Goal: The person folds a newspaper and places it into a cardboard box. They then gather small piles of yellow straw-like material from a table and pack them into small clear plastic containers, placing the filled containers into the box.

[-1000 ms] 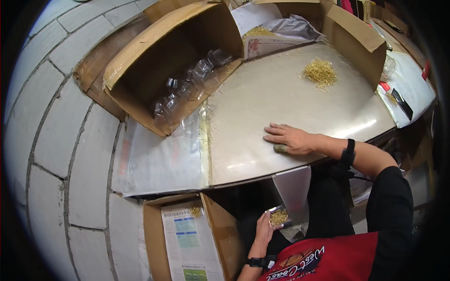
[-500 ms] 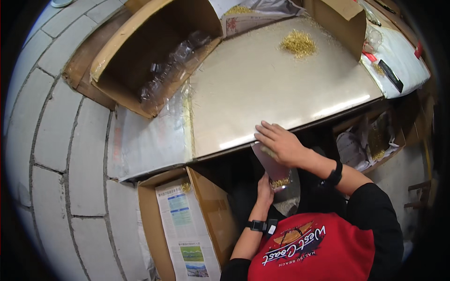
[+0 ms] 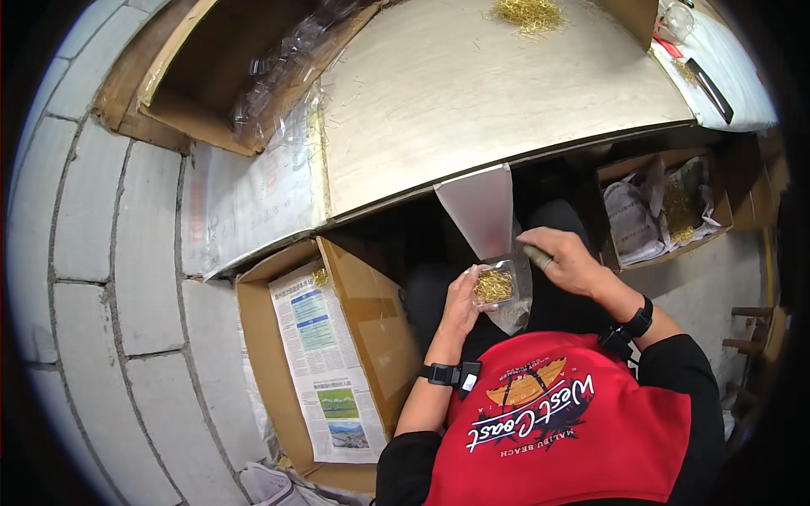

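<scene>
My left hand grips a small clear plastic box, which is filled with short, thin gold-coloured metal pieces. The box sits at the lower end of a tapered, greyish chute that hangs from the table's front edge. To the right of the chute is my right hand, fingers loosely bent, a tan cover on one digit, and nothing visible in its grasp. Under the box lies a grey, shiny surface across my lap.
A heap of gold pieces lies far back on the pale tabletop. Clear boxes fill a cardboard carton at far left. Newspaper-lined cartons stand lower left and right. A black strip rests on white sheeting.
My right hand has come off the chute's top and moved down and right. The box in my left hand now shows its gold contents from above. The whole view has shifted downward.
</scene>
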Available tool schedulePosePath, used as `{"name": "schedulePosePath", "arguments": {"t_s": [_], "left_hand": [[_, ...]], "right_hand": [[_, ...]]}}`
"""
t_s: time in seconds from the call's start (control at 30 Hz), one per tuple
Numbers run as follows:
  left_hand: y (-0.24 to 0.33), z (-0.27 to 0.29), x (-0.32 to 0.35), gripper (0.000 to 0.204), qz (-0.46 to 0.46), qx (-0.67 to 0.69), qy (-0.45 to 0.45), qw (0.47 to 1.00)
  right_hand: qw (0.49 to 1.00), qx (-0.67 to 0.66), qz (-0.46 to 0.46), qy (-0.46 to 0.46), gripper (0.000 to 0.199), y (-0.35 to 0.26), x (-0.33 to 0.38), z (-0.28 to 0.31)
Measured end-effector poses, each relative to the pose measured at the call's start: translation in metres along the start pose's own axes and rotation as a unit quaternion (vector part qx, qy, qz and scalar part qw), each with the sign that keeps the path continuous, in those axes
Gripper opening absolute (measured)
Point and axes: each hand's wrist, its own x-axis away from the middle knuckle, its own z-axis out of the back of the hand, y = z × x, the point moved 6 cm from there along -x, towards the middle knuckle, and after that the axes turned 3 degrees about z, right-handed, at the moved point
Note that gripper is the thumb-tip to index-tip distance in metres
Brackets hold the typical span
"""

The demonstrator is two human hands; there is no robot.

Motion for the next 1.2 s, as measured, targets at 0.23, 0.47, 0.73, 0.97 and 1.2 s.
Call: {"name": "schedulePosePath", "arguments": {"t_s": [0.23, 0.47, 0.73, 0.97, 1.2], "left_hand": [[0.047, -0.030, 0.026, 0.025, -0.075, -0.044, 0.062, 0.994], [0.074, -0.043, 0.039, 0.023, -0.126, -0.024, 0.101, 0.987], [0.093, -0.049, 0.045, 0.024, -0.153, -0.037, 0.114, 0.981], [0.104, -0.044, 0.057, 0.036, -0.155, -0.015, 0.083, 0.984], [0.131, -0.038, 0.078, 0.041, -0.187, 0.051, 0.009, 0.981]], "right_hand": [[0.967, 0.144, 0.175, -0.118, 0.049, -0.040, 0.005, -0.043], [0.977, 0.079, 0.190, -0.060, 0.050, -0.054, -0.007, -0.026], [0.972, 0.124, 0.194, -0.051, 0.047, -0.063, -0.021, -0.021], [0.988, 0.010, 0.149, 0.049, 0.042, -0.055, -0.038, -0.001], [0.991, -0.096, 0.088, 0.026, 0.050, -0.054, -0.047, 0.001]]}}
